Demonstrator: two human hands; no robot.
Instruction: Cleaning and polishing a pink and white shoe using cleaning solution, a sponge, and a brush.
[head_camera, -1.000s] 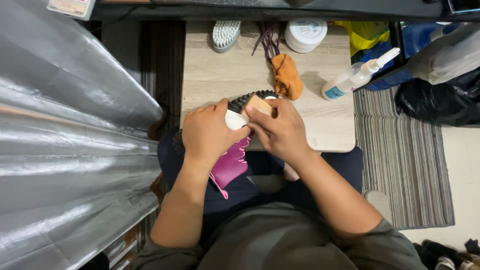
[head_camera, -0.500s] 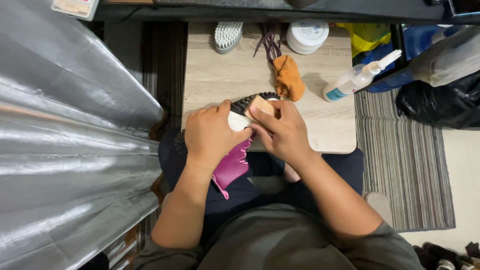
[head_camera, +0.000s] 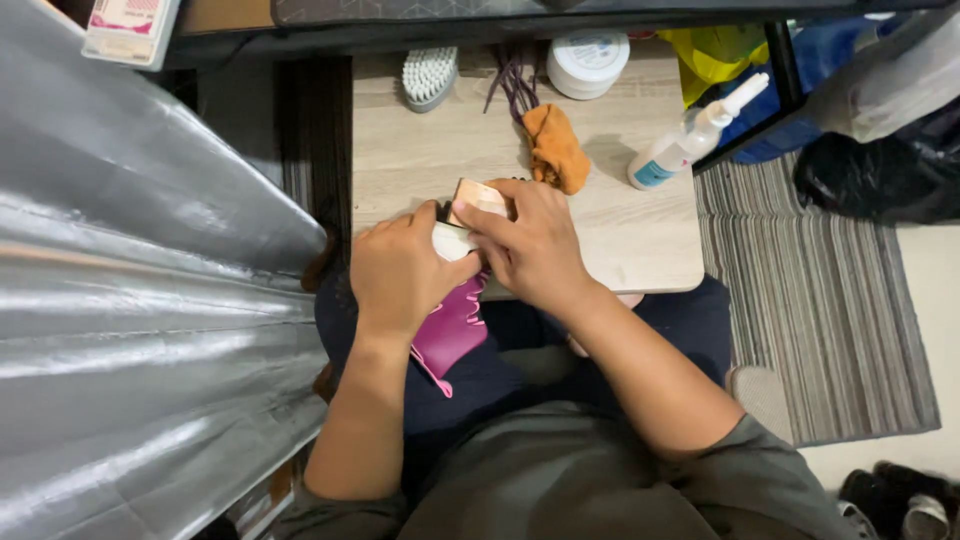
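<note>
The right hand (head_camera: 535, 250) grips a wooden-backed brush (head_camera: 478, 197), fingers closed over its top. The left hand (head_camera: 400, 275) wraps around a magenta shoe (head_camera: 452, 325) with a white edge, held at the near edge of a small wooden table (head_camera: 620, 240). Farther away lie an orange cloth (head_camera: 556, 150), a white scrub brush (head_camera: 428, 76), a round white tub (head_camera: 590, 62) and, to the right, a spray bottle (head_camera: 690, 135).

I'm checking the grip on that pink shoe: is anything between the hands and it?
Nothing visible: the left hand grips the pink shoe directly, and the right hand presses a wooden-backed brush against it.
</note>
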